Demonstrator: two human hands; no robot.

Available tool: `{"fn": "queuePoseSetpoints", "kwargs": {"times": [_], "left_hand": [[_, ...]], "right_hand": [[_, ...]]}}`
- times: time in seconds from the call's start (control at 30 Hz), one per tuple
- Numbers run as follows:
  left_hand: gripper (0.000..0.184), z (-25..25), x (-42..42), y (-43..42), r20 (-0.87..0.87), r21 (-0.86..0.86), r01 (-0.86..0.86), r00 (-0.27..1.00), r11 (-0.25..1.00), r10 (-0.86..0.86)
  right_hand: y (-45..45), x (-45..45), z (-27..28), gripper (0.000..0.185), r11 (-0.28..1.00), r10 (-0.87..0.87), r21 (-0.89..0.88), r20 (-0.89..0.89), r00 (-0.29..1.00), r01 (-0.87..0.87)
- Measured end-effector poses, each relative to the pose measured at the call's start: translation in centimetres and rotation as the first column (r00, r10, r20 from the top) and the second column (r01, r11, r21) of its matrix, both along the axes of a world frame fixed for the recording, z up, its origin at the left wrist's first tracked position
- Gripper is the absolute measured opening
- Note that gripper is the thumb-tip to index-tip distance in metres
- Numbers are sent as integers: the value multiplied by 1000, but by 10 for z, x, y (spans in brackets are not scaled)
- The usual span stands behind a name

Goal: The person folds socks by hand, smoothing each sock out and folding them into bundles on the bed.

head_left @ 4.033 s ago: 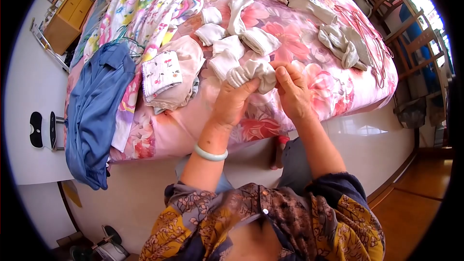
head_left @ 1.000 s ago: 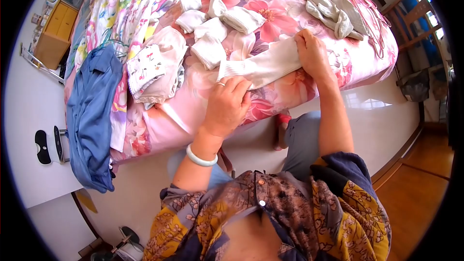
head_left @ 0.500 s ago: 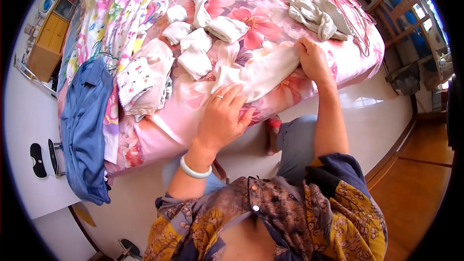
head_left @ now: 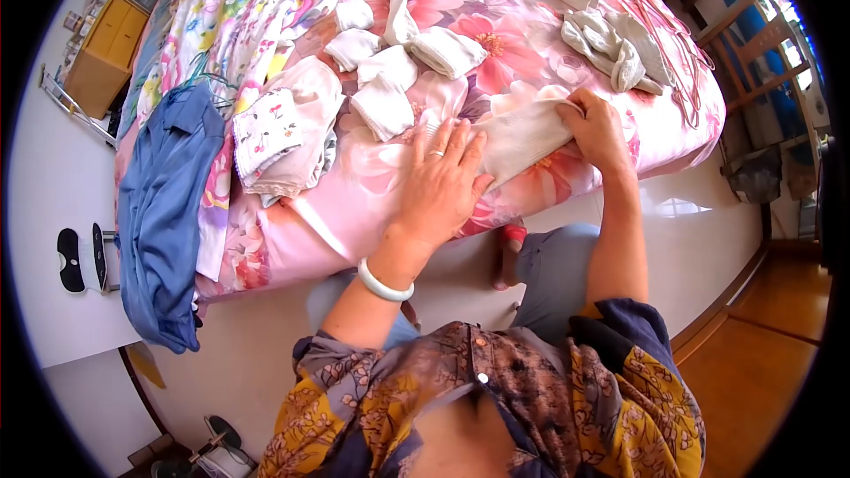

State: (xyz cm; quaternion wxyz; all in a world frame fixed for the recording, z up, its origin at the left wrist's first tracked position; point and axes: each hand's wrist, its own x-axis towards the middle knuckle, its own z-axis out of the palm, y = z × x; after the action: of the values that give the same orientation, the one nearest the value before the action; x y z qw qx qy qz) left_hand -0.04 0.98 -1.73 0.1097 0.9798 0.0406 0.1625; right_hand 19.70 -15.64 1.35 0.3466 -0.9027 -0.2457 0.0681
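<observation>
A white sock [head_left: 524, 143] lies stretched across the edge of the flowered bed. My left hand [head_left: 444, 179] rests flat over its ribbed cuff, fingers extended, a ring on one of them. At the other end, my right hand [head_left: 597, 131] pinches the sock between thumb and fingers. Just beyond my left hand are several folded white socks, among them one folded sock [head_left: 383, 108] and another bundle [head_left: 449, 52]. A longer white sock [head_left: 404, 7] stands out behind these. Part of the cuff is hidden under my left fingers.
Left of the socks sits a pile of folded pale pink clothes [head_left: 305, 137]. A blue garment [head_left: 168, 204] hangs over the bed's side. Greyish-white socks [head_left: 611, 49] and a pink cord [head_left: 677, 62] lie at the right of the bed [head_left: 336, 199].
My left hand has flattened down over the sock's cuff, fingers straighter than before. My right hand keeps its grip on the far end. The whole view has shifted slightly.
</observation>
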Motion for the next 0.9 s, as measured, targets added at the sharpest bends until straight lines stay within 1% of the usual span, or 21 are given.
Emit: {"fn": "queuePoseSetpoints", "kwargs": {"times": [0.03,0.07,0.17,0.2,0.3,0.33,0.4,0.43,0.47,0.57,0.6,0.63,0.7,0.8,0.87,0.9], "left_hand": [[54,1,-1,1,-12,1,-8,1000,1000,8],[55,3,-2,0,-21,0,-16,1000,1000,16],[59,4,-2,0,-33,8,-28,999,1000,28],[60,3,-2,0,-38,10,-29,999,1000,30],[60,3,-2,2,-45,6,-21,999,1000,21],[58,3,-3,2,-52,-23,-26,998,999,25],[57,7,-3,2,-46,-48,-22,999,999,20],[56,7,-4,2,-43,-60,-21,999,998,18],[51,6,-4,3,-2,-75,-8,1000,997,8],[47,9,-6,8,72,-61,20,997,998,-16],[37,12,-6,9,172,-118,33,985,992,-12],[33,14,-5,11,223,-167,51,975,985,-13],[27,16,-4,14,324,-267,95,946,959,-4],[20,18,-3,21,414,-352,144,910,925,16],[21,19,-5,25,421,-370,145,906,918,27],[21,19,-6,28,423,-379,144,905,914,33]], "right_hand": [[0,2,-1,29,998,-42,39,-18,999,43],[0,3,0,27,996,-72,49,4,997,72],[3,-2,-1,25,997,-66,-27,102,993,69],[4,-1,-2,25,996,-24,-75,180,983,38],[1,-5,10,25,1000,6,-12,18,1000,-6],[0,-6,12,27,998,34,47,9,999,-34],[3,-5,19,28,960,66,271,43,997,-76],[8,-6,24,29,920,81,380,60,995,-97],[13,-9,33,29,894,97,442,-14,995,-81],[52,-13,38,28,894,230,405,-51,972,-191],[68,-17,46,26,909,280,327,-25,960,-257],[84,-18,55,25,915,332,244,0,943,-322],[121,11,43,27,851,443,293,41,895,-435],[181,33,48,39,930,332,227,-187,925,-288],[219,60,21,48,955,293,-29,-37,955,-294],[232,60,20,52,949,284,-156,42,958,-274]]}}
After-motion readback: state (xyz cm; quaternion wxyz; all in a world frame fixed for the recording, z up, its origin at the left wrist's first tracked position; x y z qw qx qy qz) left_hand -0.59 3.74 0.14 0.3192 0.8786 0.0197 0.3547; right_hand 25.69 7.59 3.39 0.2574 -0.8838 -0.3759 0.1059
